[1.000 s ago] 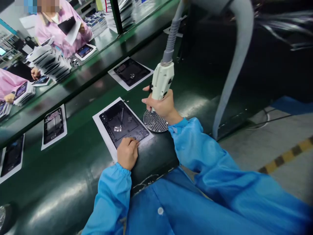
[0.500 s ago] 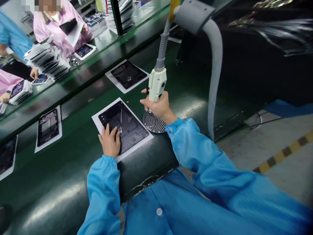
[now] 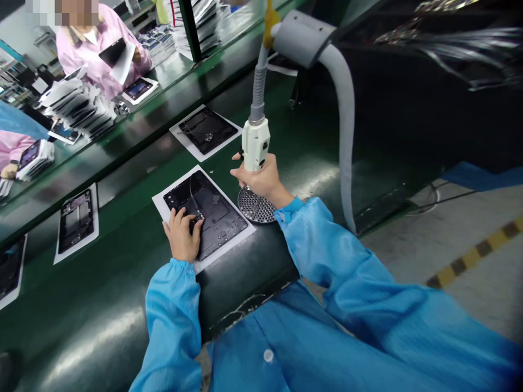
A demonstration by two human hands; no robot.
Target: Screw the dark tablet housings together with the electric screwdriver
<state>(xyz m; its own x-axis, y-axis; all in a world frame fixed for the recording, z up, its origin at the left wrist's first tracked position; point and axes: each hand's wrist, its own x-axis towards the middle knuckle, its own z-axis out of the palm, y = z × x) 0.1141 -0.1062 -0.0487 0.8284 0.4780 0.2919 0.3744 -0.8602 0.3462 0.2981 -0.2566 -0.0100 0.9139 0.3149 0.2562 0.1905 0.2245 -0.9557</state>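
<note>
no legible txt, no readable labels, brands, nos. or signs in view

One pale handpiece (image 3: 256,144), one perforated disc (image 3: 257,208)

The left hand (image 3: 184,234) partly covers the board (image 3: 199,216); component detail is too small to tell. The right hand (image 3: 261,178) obscures the lower end of the tool (image 3: 255,142) and part of the disc (image 3: 255,207). The left edge cuts off one panel (image 3: 8,268) and a blurred, unidentifiable dark object (image 3: 5,370).
</note>
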